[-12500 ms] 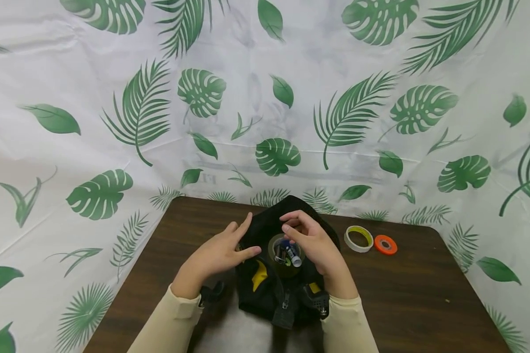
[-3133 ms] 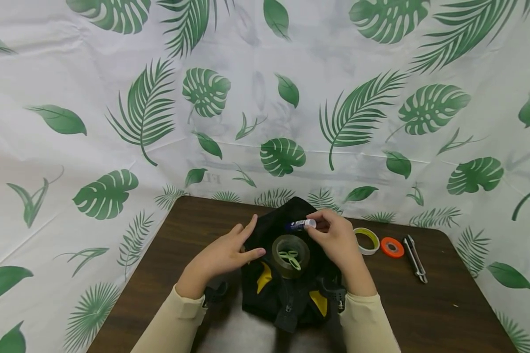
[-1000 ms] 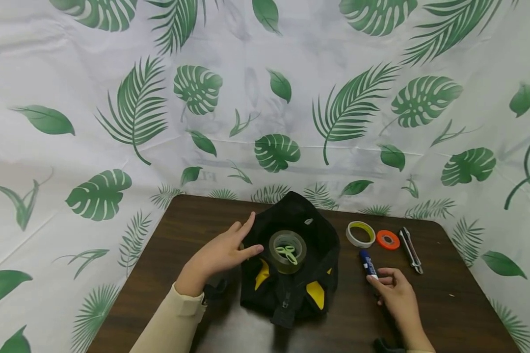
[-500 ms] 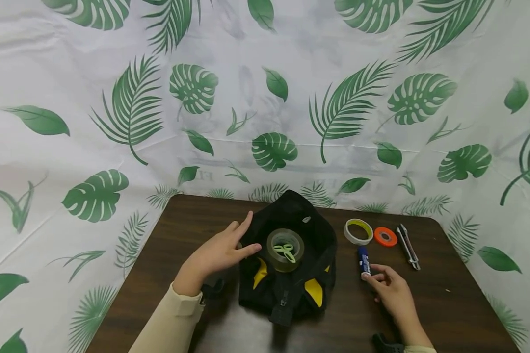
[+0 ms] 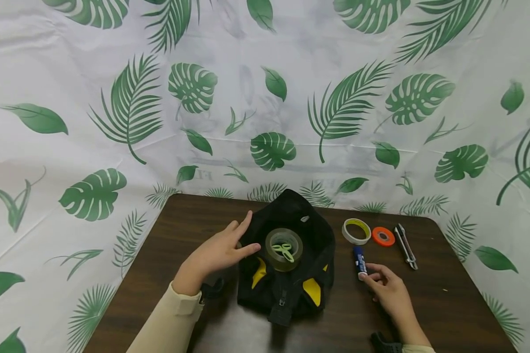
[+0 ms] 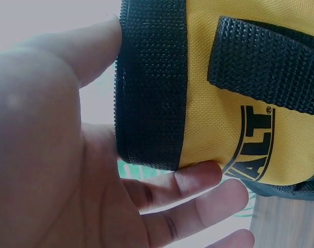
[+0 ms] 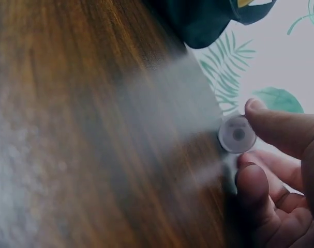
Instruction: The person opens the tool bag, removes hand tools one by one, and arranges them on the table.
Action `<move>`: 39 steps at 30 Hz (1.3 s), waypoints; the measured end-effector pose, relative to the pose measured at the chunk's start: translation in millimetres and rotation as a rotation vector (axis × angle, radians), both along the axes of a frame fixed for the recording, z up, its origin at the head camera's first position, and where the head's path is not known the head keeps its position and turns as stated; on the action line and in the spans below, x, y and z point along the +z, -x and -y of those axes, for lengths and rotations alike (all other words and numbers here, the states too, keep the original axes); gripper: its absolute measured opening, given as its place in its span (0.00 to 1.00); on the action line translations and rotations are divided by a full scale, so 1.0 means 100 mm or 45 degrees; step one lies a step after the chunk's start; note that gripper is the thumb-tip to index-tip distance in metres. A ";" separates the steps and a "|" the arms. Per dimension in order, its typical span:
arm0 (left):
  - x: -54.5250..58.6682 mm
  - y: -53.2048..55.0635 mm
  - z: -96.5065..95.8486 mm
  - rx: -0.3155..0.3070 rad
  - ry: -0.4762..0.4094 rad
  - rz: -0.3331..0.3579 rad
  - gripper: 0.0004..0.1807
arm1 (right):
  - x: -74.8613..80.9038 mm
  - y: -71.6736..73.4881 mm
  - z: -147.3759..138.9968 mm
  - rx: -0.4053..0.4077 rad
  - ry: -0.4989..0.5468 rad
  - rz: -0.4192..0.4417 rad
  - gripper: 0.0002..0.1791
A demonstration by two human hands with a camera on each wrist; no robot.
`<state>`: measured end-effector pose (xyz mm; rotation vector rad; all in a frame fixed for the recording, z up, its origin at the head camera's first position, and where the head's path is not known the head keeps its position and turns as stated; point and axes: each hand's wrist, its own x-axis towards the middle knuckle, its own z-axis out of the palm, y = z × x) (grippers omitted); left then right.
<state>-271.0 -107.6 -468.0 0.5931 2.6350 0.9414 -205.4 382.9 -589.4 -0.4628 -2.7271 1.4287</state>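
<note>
Head: left hand (image 5: 217, 257) was spread at the black bag (image 5: 251, 298); right hand (image 5: 390, 290) pinched a blue-and-white stick (image 5: 359, 260) near the white tape roll (image 5: 357, 241). Left wrist: spread hand straddled the bag's rim. Right wrist: table (image 7: 94, 129) contact unclear. Judged step: setting stick down; next move called for easing the pinch.

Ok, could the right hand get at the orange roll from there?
Probably yes: the table between the right hand and the orange roll looks bare, though its grip would likely have to release the blue stick first.
</note>
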 end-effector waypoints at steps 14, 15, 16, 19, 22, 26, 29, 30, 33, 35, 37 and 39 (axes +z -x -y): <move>-0.02 0.00 0.00 -0.013 -0.005 0.001 0.54 | 0.02 -0.06 0.00 -0.132 0.692 -0.276 0.21; -0.01 0.00 0.00 -0.015 -0.006 0.003 0.54 | 0.06 -0.08 0.03 -0.123 0.776 -0.323 0.19; -0.01 0.01 -0.01 -0.018 -0.011 0.001 0.54 | 0.11 -0.10 0.06 -0.106 0.842 -0.367 0.17; -0.02 0.02 -0.02 -0.030 -0.008 -0.011 0.54 | 0.31 -0.14 0.21 -0.013 0.885 -0.458 0.13; -0.02 0.02 -0.02 -0.033 -0.006 -0.011 0.54 | 0.54 -0.16 0.41 0.110 0.806 -0.507 0.13; -0.02 0.02 -0.01 -0.036 -0.004 -0.009 0.54 | 0.87 -0.19 0.68 0.247 0.708 -0.553 0.13; -0.02 0.02 0.00 -0.034 -0.005 -0.011 0.54 | 1.09 -0.19 0.87 0.338 0.647 -0.548 0.13; -0.02 0.02 0.00 -0.032 -0.003 -0.012 0.54 | 1.15 -0.19 0.92 0.370 0.618 -0.540 0.12; -0.01 0.02 0.01 -0.028 -0.003 -0.016 0.53 | 1.27 -0.18 1.07 0.462 0.530 -0.504 0.13; -0.02 0.02 0.02 -0.027 -0.002 -0.012 0.53 | 1.31 -0.17 1.15 0.524 0.480 -0.480 0.13; -0.02 0.02 0.02 -0.024 -0.004 -0.008 0.53 | 1.34 -0.15 1.23 0.572 0.454 -0.455 0.13; -0.02 0.02 0.03 -0.020 -0.007 -0.004 0.53 | 1.35 -0.13 1.30 0.605 0.423 -0.431 0.13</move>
